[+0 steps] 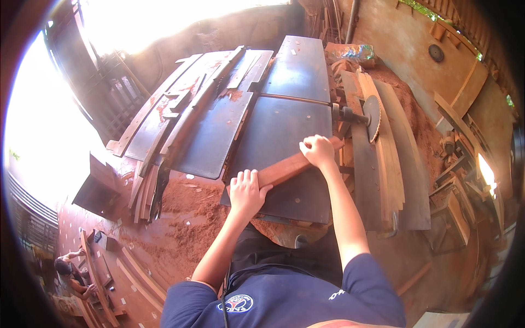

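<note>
A reddish wooden block (285,169) lies slantwise across the near dark metal machine table (284,126). My left hand (248,192) is wrapped over its left end, fingers on top and thumb along the near side. Toward the other end, my right hand (317,151) is closed on the block, its fingers curled. The block's far right tip pokes out past the right hand, near the table's right edge. The underside of the block is hidden.
To the right, a toothed circular saw blade (373,119) stands upright on a shaft beside long boards (385,164). Wood strips (202,98) lie on the left metal tables. Sawdust (191,213) covers the floor. Another person (74,279) works at the lower left.
</note>
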Available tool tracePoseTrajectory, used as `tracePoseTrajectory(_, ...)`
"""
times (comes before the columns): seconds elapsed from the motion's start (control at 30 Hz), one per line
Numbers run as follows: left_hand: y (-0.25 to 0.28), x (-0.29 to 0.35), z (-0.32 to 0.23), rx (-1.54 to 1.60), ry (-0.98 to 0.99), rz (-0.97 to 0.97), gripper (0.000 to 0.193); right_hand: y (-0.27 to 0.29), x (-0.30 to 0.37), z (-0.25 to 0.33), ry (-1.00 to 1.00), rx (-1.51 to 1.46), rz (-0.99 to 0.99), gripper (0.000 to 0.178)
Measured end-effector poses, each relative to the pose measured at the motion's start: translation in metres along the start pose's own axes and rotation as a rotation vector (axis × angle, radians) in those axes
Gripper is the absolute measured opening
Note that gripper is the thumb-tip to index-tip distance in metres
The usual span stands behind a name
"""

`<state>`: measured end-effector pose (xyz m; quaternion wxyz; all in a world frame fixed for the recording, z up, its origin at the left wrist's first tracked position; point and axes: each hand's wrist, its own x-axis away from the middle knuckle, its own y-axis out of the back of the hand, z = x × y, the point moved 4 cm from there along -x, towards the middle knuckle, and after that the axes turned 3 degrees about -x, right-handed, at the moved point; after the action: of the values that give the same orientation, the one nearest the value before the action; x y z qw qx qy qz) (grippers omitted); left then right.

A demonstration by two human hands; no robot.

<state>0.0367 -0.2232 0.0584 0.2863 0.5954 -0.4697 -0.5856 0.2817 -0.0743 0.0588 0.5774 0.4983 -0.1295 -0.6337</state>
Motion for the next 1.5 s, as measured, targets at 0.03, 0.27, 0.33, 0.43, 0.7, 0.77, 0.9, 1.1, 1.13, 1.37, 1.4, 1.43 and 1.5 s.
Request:
tracePoseTrajectory(0.03, 0.007, 0.011, 0.000, 0.012, -0.012, 0.027, 0.060, 0.008, 0.013, 0.009, 0.011, -0.003, -0.019, 0.029)
tracePoseTrajectory(0.27, 0.045, 0.065, -0.011, 0.224, -0.166, 0.142, 0.061, 0.071, 0.132, 0.049, -0.056, 0.095, -0.147, 0.028)
tracePoseTrajectory(0.33, 0.042, 0.053, -0.004, 0.261, -0.207, 0.175, 0.061, 0.070, 0.136, 0.049, -0.112, 0.112, -0.131, 0.030)
tracePoseTrajectory(0.43, 0.028, 0.026, 0.003, 0.237, -0.273, 0.110, 0.060, 0.058, 0.113, 0.033, -0.123, 0.132, -0.133, 0.035)
tracePoseTrajectory(0.7, -0.024, -0.075, 0.009, 0.114, -0.195, -0.038, 0.067, 0.039, 0.032, -0.015, -0.210, 0.175, -0.201, 0.031)
tracePoseTrajectory(0.77, -0.028, -0.074, 0.012, 0.081, -0.183, -0.055, 0.068, 0.036, 0.035, -0.009, -0.156, 0.196, -0.233, 0.033)
tracePoseTrajectory(0.9, -0.020, -0.058, 0.012, 0.081, -0.210, -0.016, 0.068, 0.044, 0.064, 0.000, -0.212, 0.167, -0.184, 0.035)
tracePoseTrajectory(1.1, 0.023, 0.022, -0.011, 0.122, -0.230, 0.003, 0.066, 0.077, 0.149, 0.048, -0.171, 0.226, -0.162, 0.027)
tracePoseTrajectory(1.13, 0.029, 0.032, -0.015, 0.124, -0.226, 0.009, 0.066, 0.082, 0.161, 0.054, -0.176, 0.211, -0.186, 0.027)
tracePoseTrajectory(1.37, 0.008, -0.007, -0.010, 0.128, -0.302, -0.044, 0.067, 0.074, 0.129, 0.029, -0.180, 0.217, -0.231, 0.032)
tracePoseTrajectory(1.4, -0.003, -0.025, -0.008, 0.134, -0.295, -0.027, 0.068, 0.072, 0.114, 0.022, -0.203, 0.222, -0.243, 0.033)
tracePoseTrajectory(1.43, -0.012, -0.043, -0.008, 0.142, -0.291, -0.013, 0.068, 0.067, 0.101, 0.008, -0.206, 0.237, -0.257, 0.033)
tracePoseTrajectory(1.5, -0.027, -0.070, -0.007, 0.133, -0.286, -0.062, 0.070, 0.061, 0.077, -0.009, -0.249, 0.213, -0.254, 0.033)
